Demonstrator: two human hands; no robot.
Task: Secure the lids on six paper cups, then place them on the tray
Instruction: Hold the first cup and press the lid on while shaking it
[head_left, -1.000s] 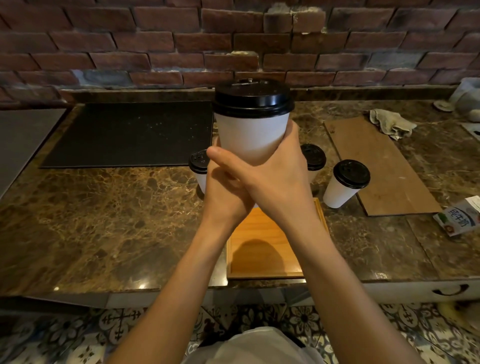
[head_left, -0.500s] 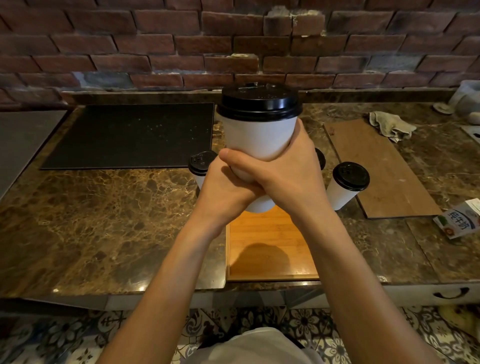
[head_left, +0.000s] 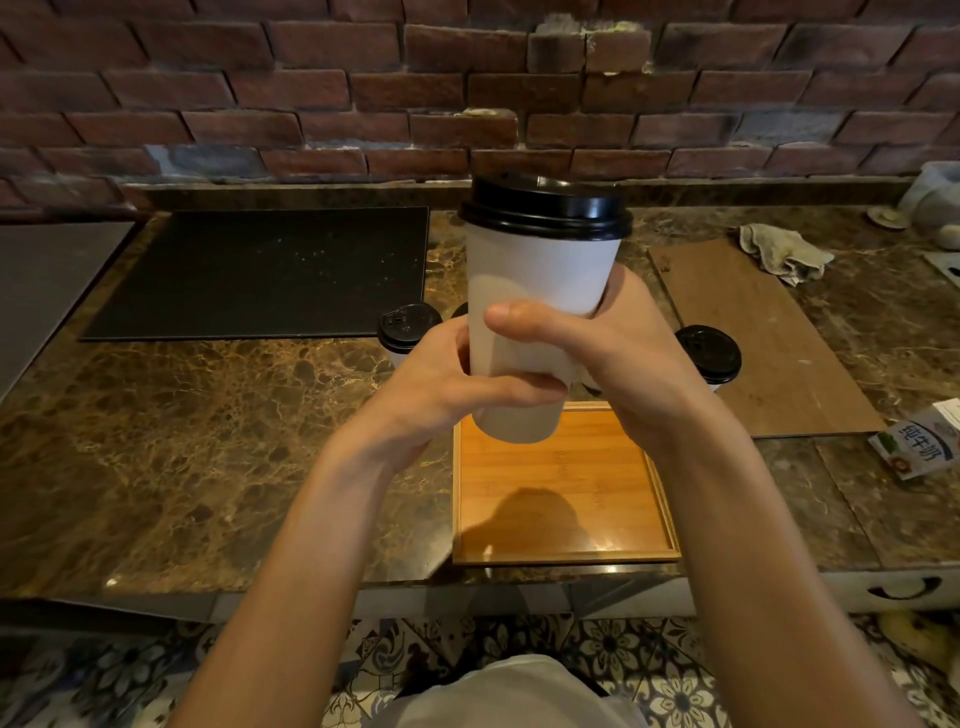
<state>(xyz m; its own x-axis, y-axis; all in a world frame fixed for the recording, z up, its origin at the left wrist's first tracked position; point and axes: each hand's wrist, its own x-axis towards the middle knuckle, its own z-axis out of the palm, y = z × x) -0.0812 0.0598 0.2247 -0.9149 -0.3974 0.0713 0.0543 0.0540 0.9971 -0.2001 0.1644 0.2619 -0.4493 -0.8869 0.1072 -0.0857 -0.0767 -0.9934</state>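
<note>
Lowered since the earlier frames, the white paper cup with black plastic lid is clasped by the left hand and right hand above the empty orange wooden tray; beyond, two lidded cups are seen on the brown marble counter; none has been trayed.

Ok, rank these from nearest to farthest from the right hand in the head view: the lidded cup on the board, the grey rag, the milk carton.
From the right hand:
1. Lidded cup, just right of the hand, at the board's near-left edge.
2. Milk carton, at the right edge of the counter.
3. Grey rag, far back right, at the board's far end.
</note>
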